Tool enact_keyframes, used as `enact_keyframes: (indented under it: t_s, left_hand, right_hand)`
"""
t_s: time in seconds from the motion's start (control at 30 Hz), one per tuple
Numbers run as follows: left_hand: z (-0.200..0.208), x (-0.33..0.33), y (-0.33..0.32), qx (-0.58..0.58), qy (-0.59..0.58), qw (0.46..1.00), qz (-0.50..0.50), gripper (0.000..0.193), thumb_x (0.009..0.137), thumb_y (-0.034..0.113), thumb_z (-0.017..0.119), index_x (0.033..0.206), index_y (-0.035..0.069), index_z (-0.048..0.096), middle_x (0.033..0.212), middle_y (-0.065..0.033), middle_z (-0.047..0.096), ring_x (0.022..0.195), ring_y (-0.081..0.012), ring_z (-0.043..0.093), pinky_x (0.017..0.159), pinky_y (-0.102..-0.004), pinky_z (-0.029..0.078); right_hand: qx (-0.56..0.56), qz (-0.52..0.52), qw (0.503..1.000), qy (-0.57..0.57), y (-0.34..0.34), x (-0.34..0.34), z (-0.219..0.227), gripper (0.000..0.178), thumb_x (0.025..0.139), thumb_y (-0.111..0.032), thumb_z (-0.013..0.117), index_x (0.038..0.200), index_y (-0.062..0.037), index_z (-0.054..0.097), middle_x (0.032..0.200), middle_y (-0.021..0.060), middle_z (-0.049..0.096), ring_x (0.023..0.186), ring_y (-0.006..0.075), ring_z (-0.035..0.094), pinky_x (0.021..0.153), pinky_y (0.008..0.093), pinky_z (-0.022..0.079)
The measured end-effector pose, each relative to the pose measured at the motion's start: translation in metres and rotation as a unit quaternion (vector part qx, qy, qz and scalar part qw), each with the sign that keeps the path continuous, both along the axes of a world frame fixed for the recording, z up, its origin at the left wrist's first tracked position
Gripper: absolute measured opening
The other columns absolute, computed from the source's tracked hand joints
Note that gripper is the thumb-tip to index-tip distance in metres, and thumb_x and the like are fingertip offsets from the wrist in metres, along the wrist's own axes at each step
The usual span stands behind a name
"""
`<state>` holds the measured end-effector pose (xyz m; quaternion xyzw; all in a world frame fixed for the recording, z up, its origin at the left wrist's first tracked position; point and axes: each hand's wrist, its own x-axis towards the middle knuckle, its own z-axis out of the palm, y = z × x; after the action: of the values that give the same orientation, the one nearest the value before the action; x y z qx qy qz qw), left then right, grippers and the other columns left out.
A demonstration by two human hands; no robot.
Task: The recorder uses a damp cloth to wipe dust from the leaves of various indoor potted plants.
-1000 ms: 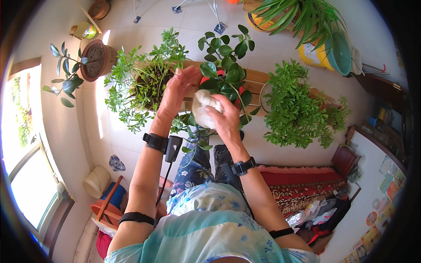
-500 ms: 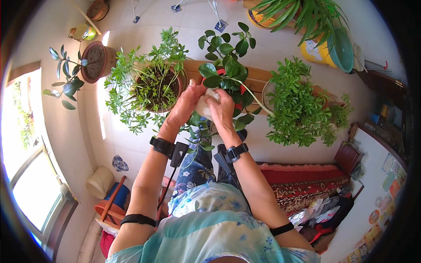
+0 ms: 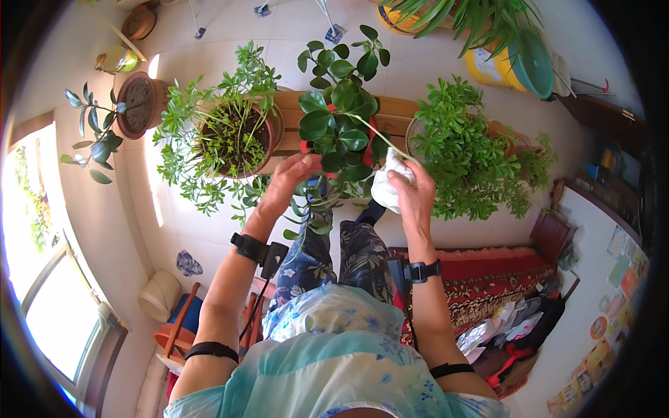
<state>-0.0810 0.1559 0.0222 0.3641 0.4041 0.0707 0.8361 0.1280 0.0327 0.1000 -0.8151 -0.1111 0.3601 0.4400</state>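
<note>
A plant with broad, glossy dark green leaves (image 3: 341, 118) stands in front of me, its red pot mostly hidden beneath the foliage. One long pale stem (image 3: 373, 130) reaches out to the right. My right hand (image 3: 417, 191) grips a crumpled white cloth (image 3: 387, 182) just below the end of that stem; whether cloth and stem touch I cannot tell. At the plant's left lower side is my left hand (image 3: 291, 177), thumb and fingers closed together against the leaves. What lies between those fingers is hidden.
A wooden bench (image 3: 289, 115) carries the plants. Left of the glossy plant stands a bushy potted plant (image 3: 240, 139), and right of it another leafy plant (image 3: 467, 153). A brown pot (image 3: 139, 104) is by the wall; a red patterned cover (image 3: 453, 292) lies at the right.
My hands have parted from over the white cloth. The right hand has carried it right, toward the pale stem, while the left stays by the plant's left side, a little lower.
</note>
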Motion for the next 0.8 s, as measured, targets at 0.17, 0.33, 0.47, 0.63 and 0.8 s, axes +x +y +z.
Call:
enact_keyframes:
  t_s: [0.17, 0.33, 0.47, 0.63, 0.8]
  left_hand:
    - [0.018, 0.038, 0.009, 0.143, 0.058, 0.987, -0.045, 0.049, 0.095, 0.034, 0.052, 0.128, -0.002, 0.053, 0.117, -0.0113, 0.061, 0.112, -0.0186, 0.054, 0.100, -0.0310, 0.038]
    - [-0.003, 0.062, 0.016, 0.207, 0.031, 0.972, -0.109, 0.057, 0.095, 0.037, 0.053, 0.138, 0.001, 0.044, 0.126, -0.0150, 0.057, 0.115, -0.0190, 0.053, 0.100, -0.0314, 0.040]
    - [-0.007, 0.071, 0.019, 0.212, 0.096, 0.958, -0.169, 0.056, 0.095, 0.040, 0.053, 0.133, -0.001, 0.049, 0.116, -0.0153, 0.062, 0.106, -0.0194, 0.058, 0.093, -0.0304, 0.045]
    - [-0.008, 0.060, 0.016, 0.294, 0.088, 0.943, -0.132, 0.050, 0.094, 0.035, 0.058, 0.128, -0.002, 0.054, 0.112, -0.0152, 0.063, 0.099, -0.0204, 0.061, 0.087, -0.0321, 0.047]
    - [0.049, 0.075, -0.008, 0.481, 0.047, 0.866, -0.125, 0.035, 0.084, 0.012, 0.062, 0.116, -0.001, 0.058, 0.113, -0.0206, 0.060, 0.105, -0.0371, 0.058, 0.091, -0.0388, 0.046]
  right_hand:
    - [-0.041, 0.112, 0.989, -0.091, 0.021, -0.010, -0.037, 0.028, 0.076, -0.017, 0.066, 0.101, -0.0030, 0.064, 0.078, 0.0171, 0.064, 0.066, 0.0268, 0.062, 0.065, 0.0349, 0.049]
    - [-0.106, 0.192, 0.967, -0.130, 0.050, -0.015, -0.061, 0.025, 0.076, -0.019, 0.061, 0.097, -0.0059, 0.065, 0.087, 0.0200, 0.067, 0.082, 0.0391, 0.064, 0.073, 0.0456, 0.050]
    - [-0.157, 0.154, 0.964, -0.146, 0.041, -0.003, -0.079, 0.026, 0.077, -0.020, 0.062, 0.099, -0.0077, 0.066, 0.089, 0.0176, 0.068, 0.084, 0.0385, 0.065, 0.074, 0.0455, 0.051]
    - [-0.077, 0.038, 0.973, -0.216, 0.001, 0.023, -0.068, 0.024, 0.078, -0.020, 0.067, 0.096, -0.0042, 0.064, 0.086, 0.0168, 0.068, 0.078, 0.0324, 0.066, 0.071, 0.0409, 0.050]
    - [-0.014, -0.038, 0.987, -0.156, -0.023, 0.043, -0.040, 0.029, 0.078, -0.009, 0.070, 0.104, 0.0009, 0.063, 0.087, 0.0143, 0.067, 0.076, 0.0212, 0.063, 0.072, 0.0322, 0.049]
